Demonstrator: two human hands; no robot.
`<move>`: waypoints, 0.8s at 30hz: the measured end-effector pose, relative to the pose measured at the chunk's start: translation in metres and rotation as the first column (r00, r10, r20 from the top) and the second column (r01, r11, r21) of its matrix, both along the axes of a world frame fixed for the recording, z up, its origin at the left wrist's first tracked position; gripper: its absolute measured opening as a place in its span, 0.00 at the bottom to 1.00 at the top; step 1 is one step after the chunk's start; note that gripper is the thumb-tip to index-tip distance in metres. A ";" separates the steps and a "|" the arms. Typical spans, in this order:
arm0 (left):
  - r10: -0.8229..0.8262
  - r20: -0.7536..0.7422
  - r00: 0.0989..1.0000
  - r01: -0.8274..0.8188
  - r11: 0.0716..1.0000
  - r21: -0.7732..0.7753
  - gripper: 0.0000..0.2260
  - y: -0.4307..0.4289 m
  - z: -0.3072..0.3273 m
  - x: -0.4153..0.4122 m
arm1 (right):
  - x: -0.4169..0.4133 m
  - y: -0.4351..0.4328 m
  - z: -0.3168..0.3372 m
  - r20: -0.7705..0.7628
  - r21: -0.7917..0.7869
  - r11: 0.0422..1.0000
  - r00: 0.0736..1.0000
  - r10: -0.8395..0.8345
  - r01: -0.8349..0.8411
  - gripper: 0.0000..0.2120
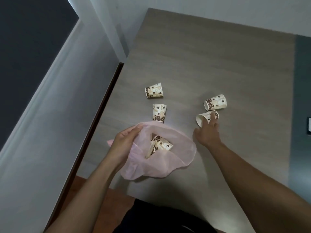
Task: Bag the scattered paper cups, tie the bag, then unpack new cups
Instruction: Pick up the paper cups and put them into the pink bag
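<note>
- The left hand (125, 142) pinches the rim of the pink bag (181, 155), holding its mouth wide at the table's (202, 56) near edge.
- Two bagged cups (163, 144) lie inside.
- The right hand (207, 133), at 2 o'clock from the bag, lays spread fingers on a tipped cup (201, 119); the thumb stays clear.
- A second cup (216, 102) lies just beyond, at 12 o'clock.
- A third cup (159, 113) touches the bag's far rim at 12 o'clock.
- A fourth cup (154, 90) lies farther on.

Head-worn camera looks steeply down, close over the table (202, 64).
</note>
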State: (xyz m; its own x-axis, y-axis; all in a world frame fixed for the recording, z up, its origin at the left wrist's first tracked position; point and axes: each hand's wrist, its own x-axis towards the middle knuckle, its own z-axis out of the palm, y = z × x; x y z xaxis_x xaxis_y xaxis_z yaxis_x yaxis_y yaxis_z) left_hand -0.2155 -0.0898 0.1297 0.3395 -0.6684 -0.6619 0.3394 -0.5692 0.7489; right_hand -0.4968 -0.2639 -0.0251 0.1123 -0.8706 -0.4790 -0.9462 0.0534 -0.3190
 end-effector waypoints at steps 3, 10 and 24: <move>0.065 0.005 0.998 -0.065 0.998 -0.005 0.13 0.007 -0.005 0.012 | -0.002 -0.001 0.008 0.134 -0.082 0.984 0.980 -0.144 0.156 0.31; 0.064 -0.040 0.997 -0.066 0.997 -0.041 0.14 -0.006 0.002 0.023 | -0.011 0.008 0.075 0.616 -0.045 0.861 0.693 -0.375 0.507 0.23; -0.196 0.073 0.978 0.206 0.966 -0.156 0.15 0.001 0.026 0.019 | 0.123 0.150 0.107 0.662 0.293 0.956 0.726 -0.186 -0.022 0.20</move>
State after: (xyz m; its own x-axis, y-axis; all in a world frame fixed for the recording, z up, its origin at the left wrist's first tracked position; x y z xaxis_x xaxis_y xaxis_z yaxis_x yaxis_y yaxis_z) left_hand -0.1964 -0.0884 0.1558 0.2207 -0.8235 -0.5227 0.1852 -0.4908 0.8514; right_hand -0.3734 -0.1138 0.0816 0.4302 -0.7441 -0.5112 -0.4693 0.2994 -0.8307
